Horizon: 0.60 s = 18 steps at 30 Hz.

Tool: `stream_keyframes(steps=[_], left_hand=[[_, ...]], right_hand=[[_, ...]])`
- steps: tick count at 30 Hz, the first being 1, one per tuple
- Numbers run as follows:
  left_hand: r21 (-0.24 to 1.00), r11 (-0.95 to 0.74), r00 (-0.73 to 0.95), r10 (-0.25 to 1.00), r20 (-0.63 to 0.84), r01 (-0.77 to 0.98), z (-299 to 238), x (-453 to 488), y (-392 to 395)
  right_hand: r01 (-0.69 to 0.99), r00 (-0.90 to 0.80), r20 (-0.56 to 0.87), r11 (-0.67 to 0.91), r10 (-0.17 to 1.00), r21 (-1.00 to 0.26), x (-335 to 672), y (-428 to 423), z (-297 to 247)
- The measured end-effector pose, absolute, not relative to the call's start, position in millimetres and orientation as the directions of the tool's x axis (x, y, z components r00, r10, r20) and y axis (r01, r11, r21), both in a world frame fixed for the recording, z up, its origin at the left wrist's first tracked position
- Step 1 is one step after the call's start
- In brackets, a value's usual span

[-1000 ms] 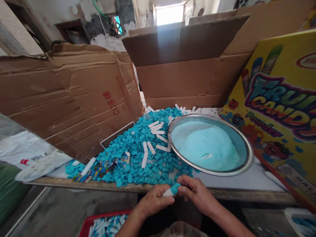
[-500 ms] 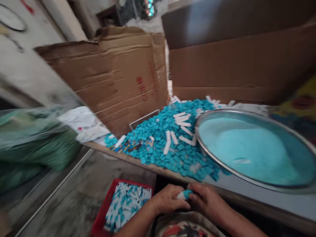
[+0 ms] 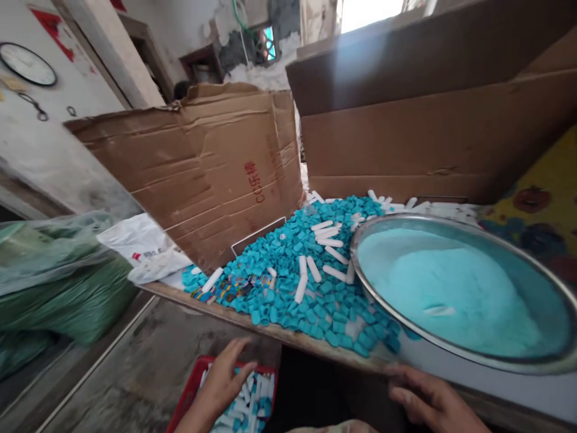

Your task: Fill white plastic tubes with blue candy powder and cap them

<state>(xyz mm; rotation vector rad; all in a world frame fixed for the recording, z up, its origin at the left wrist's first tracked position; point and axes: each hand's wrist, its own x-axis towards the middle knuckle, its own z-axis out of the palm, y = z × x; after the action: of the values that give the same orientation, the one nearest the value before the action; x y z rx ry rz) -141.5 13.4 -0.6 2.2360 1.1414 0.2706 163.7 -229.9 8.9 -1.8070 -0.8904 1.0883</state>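
My left hand (image 3: pixel 223 382) is above the red basket (image 3: pixel 184 402), its fingers stretched out and apart with nothing in them. White tubes with teal caps (image 3: pixel 265 385) fill the basket, partly covered by that hand. At the table's front edge, my right hand (image 3: pixel 426 394) is held with fingers apart and slightly bent, and nothing shows in its grasp. Just beyond the edge lies a wide heap of small teal caps (image 3: pixel 288 300). Several bare white tubes (image 3: pixel 336 273) lie scattered on top of the heap.
A large metal basin (image 3: pixel 451 355) of pale turquoise powder (image 3: pixel 455 282) stands on the table at right, with a small white piece in it. Cardboard walls (image 3: pixel 216 174) rise behind the caps. Green sacks (image 3: pixel 81 300) and a white plastic bag (image 3: pixel 139 246) are at left.
My hands were together around a teal-and-white tube; now they are apart. The left moved left over the basket, the right moved right, and the tube is no longer seen between them.
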Motion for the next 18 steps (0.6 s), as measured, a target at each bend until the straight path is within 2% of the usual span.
stream_keyframes(steps=[2, 3, 5, 7, 10, 13, 15, 18], left_hand=[[0.598, -0.559, 0.686, 0.728, 0.021, 0.575, 26.0, -79.8, 14.0], [0.557, -0.601, 0.705, 0.708, 0.039, 0.573, 36.4, -49.5, 14.5], [0.398, -0.657, 0.722, 0.692, -0.02, 0.641, 47.6, 2.1, 17.1], [0.34, -0.658, 0.712, 0.7, -0.053, 0.672, 47.1, 36.0, 21.9], [0.325, -0.63, 0.686, 0.722, -0.089, 0.705, 38.6, 55.6, 30.7], [0.368, -0.614, 0.689, 0.716, -0.114, 0.699, 41.0, 52.6, 33.3], [0.422, -0.625, 0.724, 0.679, -0.121, 0.657, 52.4, 46.1, 25.8], [0.624, -0.601, 0.841, 0.51, -0.182, 0.5, 75.9, 36.7, 0.4]], right_hand=[[0.121, 0.404, -0.336, -0.414, 0.851, -0.902, 158.8, -229.4, 10.6], [0.108, 0.415, -0.337, -0.413, 0.845, -0.904, 156.1, -228.5, 11.5], [0.089, 0.431, -0.331, -0.405, 0.839, -0.91, 151.5, -227.3, 12.9], [0.085, 0.439, -0.313, -0.385, 0.842, -0.919, 149.5, -228.4, 12.8], [0.135, 0.454, -0.265, -0.359, 0.851, -0.923, 152.1, -232.5, 11.8], [0.301, 0.472, -0.155, -0.324, 0.868, -0.897, 156.8, -231.3, 15.8], [0.468, 0.467, -0.009, -0.256, 0.884, -0.846, 157.6, -224.4, 22.9], [0.739, 0.383, 0.269, -0.118, 0.884, -0.664, 152.7, -207.1, 35.6]])
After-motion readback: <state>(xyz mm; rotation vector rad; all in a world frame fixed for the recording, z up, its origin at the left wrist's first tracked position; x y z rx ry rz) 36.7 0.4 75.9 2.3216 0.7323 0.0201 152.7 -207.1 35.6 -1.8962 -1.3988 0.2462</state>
